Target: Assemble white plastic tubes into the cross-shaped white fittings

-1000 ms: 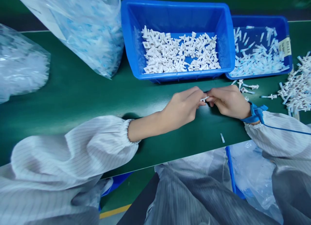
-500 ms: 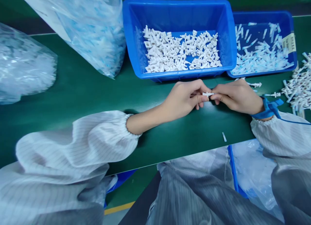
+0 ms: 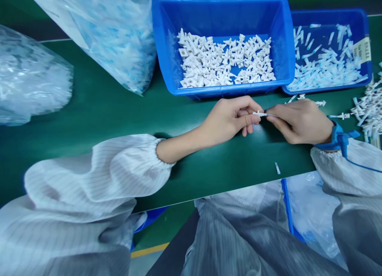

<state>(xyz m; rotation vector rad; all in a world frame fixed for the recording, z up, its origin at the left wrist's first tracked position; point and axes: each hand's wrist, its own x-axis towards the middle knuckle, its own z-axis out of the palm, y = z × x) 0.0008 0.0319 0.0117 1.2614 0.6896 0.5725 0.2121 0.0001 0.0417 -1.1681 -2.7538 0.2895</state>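
Between thumb and fingers, my left hand pinches a small white plastic connector, held level above the green table. My right hand, with a blue band at its wrist, is closed on a thin translucent tube piece. The tube piece lines up with the connector's right end and appears to meet it. Its far end is hidden under my right fingers. Beneath and behind my right hand lie a few joined white pieces.
Behind my hands stands a deep blue bin of white connectors. Right of it, a shallower blue tray holds bluish tube pieces. A pile of assembled pieces lies far right. Clear bags stand left. One loose tube piece lies near the front edge.
My right hand has shifted slightly right and turned, its fingers sliding back so more of the tube piece shows. My left hand keeps its pinch on the connector. The view has shifted slightly.
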